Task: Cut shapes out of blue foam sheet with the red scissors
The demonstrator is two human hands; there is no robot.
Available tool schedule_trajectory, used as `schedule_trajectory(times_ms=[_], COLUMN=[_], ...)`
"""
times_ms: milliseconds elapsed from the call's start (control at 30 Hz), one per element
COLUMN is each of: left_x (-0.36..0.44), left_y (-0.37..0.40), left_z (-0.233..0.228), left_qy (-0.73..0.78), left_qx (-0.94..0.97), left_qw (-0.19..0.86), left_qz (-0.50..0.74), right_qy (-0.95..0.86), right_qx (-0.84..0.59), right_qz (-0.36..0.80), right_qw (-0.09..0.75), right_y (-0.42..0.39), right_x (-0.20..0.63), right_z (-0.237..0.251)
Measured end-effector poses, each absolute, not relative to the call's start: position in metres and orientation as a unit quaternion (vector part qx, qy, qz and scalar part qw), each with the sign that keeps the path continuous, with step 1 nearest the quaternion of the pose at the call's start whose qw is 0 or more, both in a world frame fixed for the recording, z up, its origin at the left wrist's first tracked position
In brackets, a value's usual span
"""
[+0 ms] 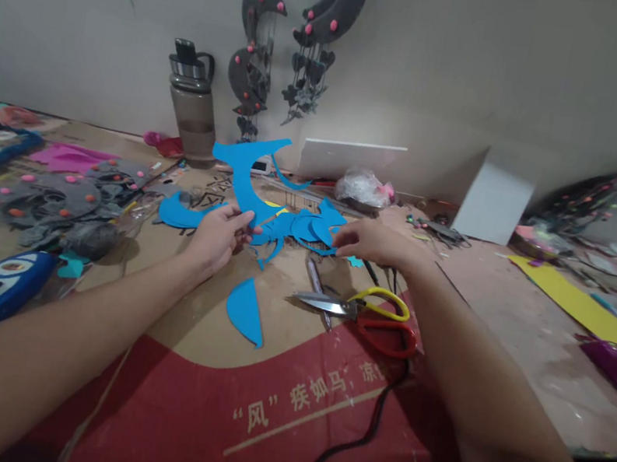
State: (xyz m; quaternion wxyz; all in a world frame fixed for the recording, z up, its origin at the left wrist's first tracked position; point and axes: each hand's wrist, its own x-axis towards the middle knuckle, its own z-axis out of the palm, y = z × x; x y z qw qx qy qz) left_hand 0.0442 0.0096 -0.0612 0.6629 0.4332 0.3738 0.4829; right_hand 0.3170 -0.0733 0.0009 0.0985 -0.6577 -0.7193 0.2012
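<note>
Currently the cardboard sheet [197, 331], brown with a red printed band, covers the lower middle of the frame and serves as the work surface. Grey foam moons with pink dots lie at mid left [62, 202]; two more hang on the wall [293, 39] at upper centre, apparently finished pieces.

Blue foam sheet [247, 173], centre of frame: already cut into a curved offcut, its upper edge lifted off the cardboard. Left hand [218, 236] pinches its lower edge between thumb and fingers. Right hand [369, 241], centre right, fingers curled down onto the pile of blue cutouts [309, 227]; whether it grips one I cannot tell.

One blue crescent [246, 311] lies loose, lower centre, apart from both hands. Scissors [371, 316], yellow and red handles, rest on the cardboard just below the right hand, not held.

Judgement: cutting of blue shapes looks largely done; no pink dots on blue parts, so decoration and assembly seem left.
</note>
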Motion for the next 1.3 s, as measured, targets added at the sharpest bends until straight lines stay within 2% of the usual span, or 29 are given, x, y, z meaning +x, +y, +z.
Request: schedule_trajectory(times_ms=[100, 200, 533, 567, 633, 700, 767, 867, 933, 1033, 1133, 1300], left_x=[0.045, 0.045, 0.045, 0.045, 0.046, 0.046, 0.047, 0.047, 0.047, 0.046, 0.046, 0.047], left_y=[0.007, 0.006, 0.013, 0.014, 0.015, 0.013, 0.01, 0.007, 0.006, 0.006, 0.006, 0.001], left_z=[-0.058, -0.058, -0.069, -0.07, -0.071, -0.069, -0.066, -0.063, -0.062, -0.063, -0.064, -0.063], left_qy=[0.366, 0.379, 0.338, 0.334, 0.328, 0.324, 0.324, 0.313, 0.297, 0.281, 0.28, 0.254], left_qx=[0.429, 0.424, 0.448, 0.449, 0.446, 0.443, 0.441, 0.44, 0.445, 0.459, 0.469, 0.459], left_qw=[0.67, 0.676, 0.672, 0.673, 0.675, 0.677, 0.681, 0.691, 0.695, 0.695, 0.69, 0.718], left_qz=[0.483, 0.469, 0.482, 0.483, 0.488, 0.491, 0.487, 0.48, 0.479, 0.476, 0.475, 0.457], right_qy=[-0.681, -0.674, -0.665, -0.667, -0.668, -0.651, -0.623, -0.637, -0.671, -0.723, -0.755, -0.727], right_qx=[-0.725, -0.73, -0.738, -0.738, -0.738, -0.722, -0.68, -0.574, -0.512, -0.47, -0.448, -0.459], right_qz=[0.1, 0.098, 0.104, 0.097, 0.07, 0.051, 0.093, 0.131, 0.089, 0.034, 0.034, 0.016], right_qw=[0.006, -0.056, -0.041, -0.026, 0.058, 0.227, 0.375, 0.498, 0.529, 0.505, 0.478, 0.51], right_y=[-0.074, -0.078, -0.076, -0.076, -0.075, -0.072, -0.067, -0.057, -0.05, -0.045, -0.044, -0.045], right_x=[0.331, 0.335, 0.332, 0.33, 0.324, 0.312, 0.296, 0.267, 0.248, 0.225, 0.211, 0.206], right_z=[-0.001, -0.004, -0.003, -0.002, -0.002, -0.003, -0.005, -0.006, -0.005, -0.007, -0.014, -0.031])
